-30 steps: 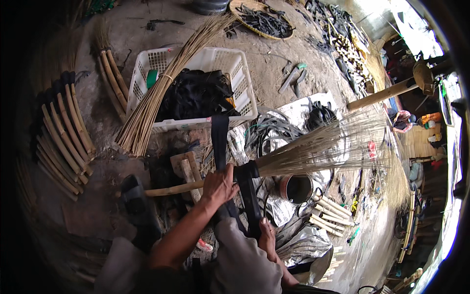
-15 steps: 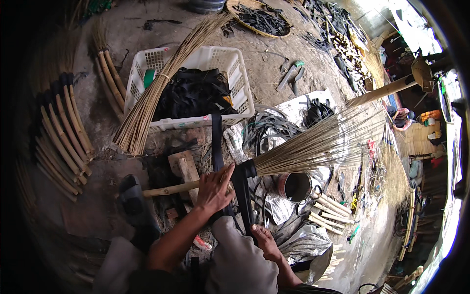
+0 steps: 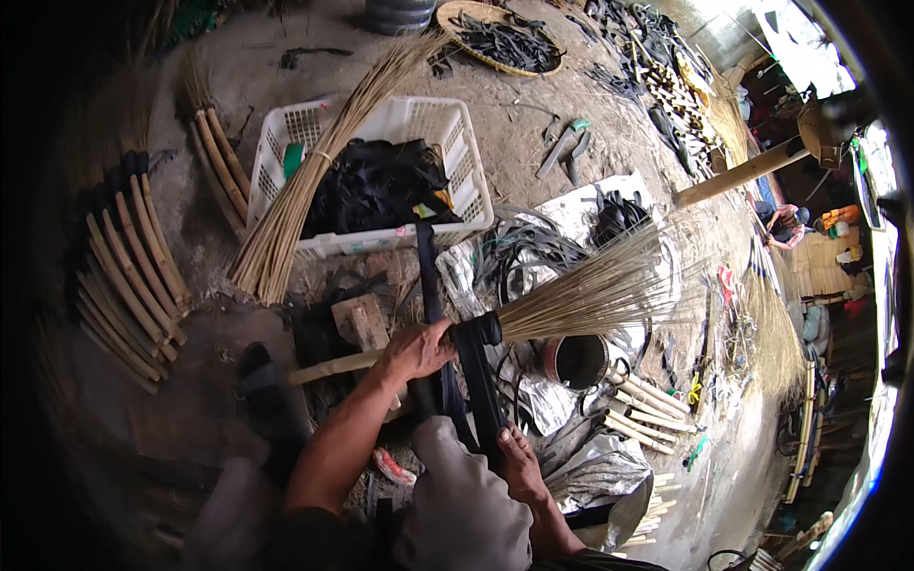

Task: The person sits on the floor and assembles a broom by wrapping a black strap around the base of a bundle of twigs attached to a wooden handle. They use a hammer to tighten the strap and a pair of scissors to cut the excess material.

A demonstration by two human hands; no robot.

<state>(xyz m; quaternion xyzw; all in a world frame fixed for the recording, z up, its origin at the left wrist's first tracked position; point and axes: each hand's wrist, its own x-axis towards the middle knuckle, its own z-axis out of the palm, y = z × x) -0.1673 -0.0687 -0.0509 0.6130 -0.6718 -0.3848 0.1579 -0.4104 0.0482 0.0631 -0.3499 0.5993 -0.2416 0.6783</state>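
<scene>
A stick broom (image 3: pixel 581 297) lies across in front of me, its bristles fanned to the right and its pale wooden handle (image 3: pixel 333 367) pointing left. My left hand (image 3: pixel 416 350) is closed around the handle just beside the bound neck. A wide black rubber strip (image 3: pixel 480 385) is wound on that neck and runs down, stretched, to my right hand (image 3: pixel 519 462). The right thumb presses the strip's lower end against the fingers, which are partly hidden. Another black strip (image 3: pixel 428 276) hangs from the crate's edge and passes behind my left hand.
A white plastic crate (image 3: pixel 381 240) holds black strips, with a bundle of sticks (image 3: pixel 324 157) leaning across it. Curved-handled brooms (image 3: pixel 133 257) lie at left. Coiled strips (image 3: pixel 533 246), a round tin (image 3: pixel 576 362) and cut poles (image 3: pixel 647 404) lie right. A person (image 3: pixel 786 226) sits far right.
My left fingers, stretched upward before, have closed around the handle. My right hand still holds the strip taut, slightly farther right. The whole view has shifted a little.
</scene>
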